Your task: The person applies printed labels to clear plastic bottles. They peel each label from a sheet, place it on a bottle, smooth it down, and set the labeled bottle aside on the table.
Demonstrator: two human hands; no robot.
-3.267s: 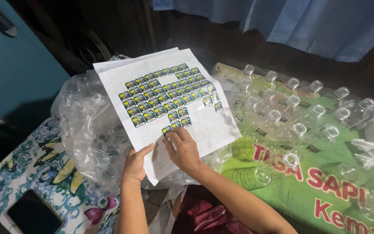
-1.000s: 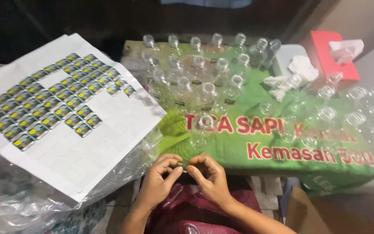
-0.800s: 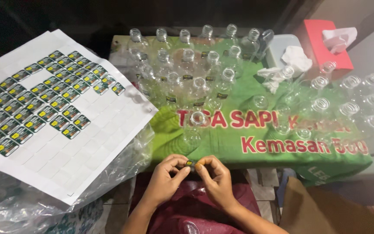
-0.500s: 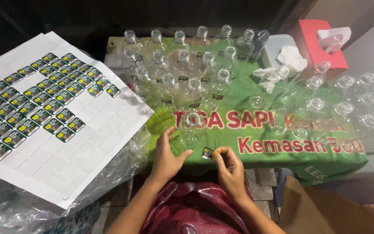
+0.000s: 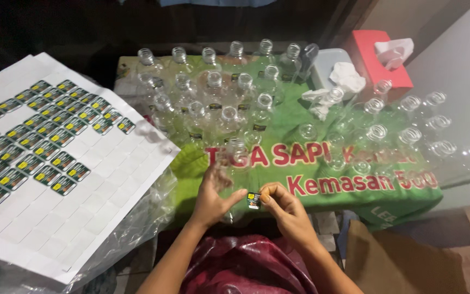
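Head view: a small dark sticker (image 5: 253,200) with a yellow patch is pinched between thumb and fingertips of the right hand (image 5: 285,209), held just above the near edge of the green printed cloth (image 5: 322,169) that covers the tabletop. The left hand (image 5: 213,198) is curled loosely around a clear empty bottle (image 5: 229,163), its thumb stretched toward the sticker; whether the bottle is fully gripped cannot be told, since the glassy wall is hard to separate from the cloth behind it. More clear bottles (image 5: 218,92) are ranked upright across the cloth, some at the back already bearing small dark labels, and others lie to the right. A white backing sheet (image 5: 55,179), partly stripped of its stickers, is spread to the left over crumpled clear plastic wrap (image 5: 131,228).

For a clean result, the sticker is best held by one edge only, so the adhesive stays untouched, and the bottle steadied against turning. The label is judged to sit well if one edge is laid first, level with the bottle's base, and then smoothed across so that no air is trapped.
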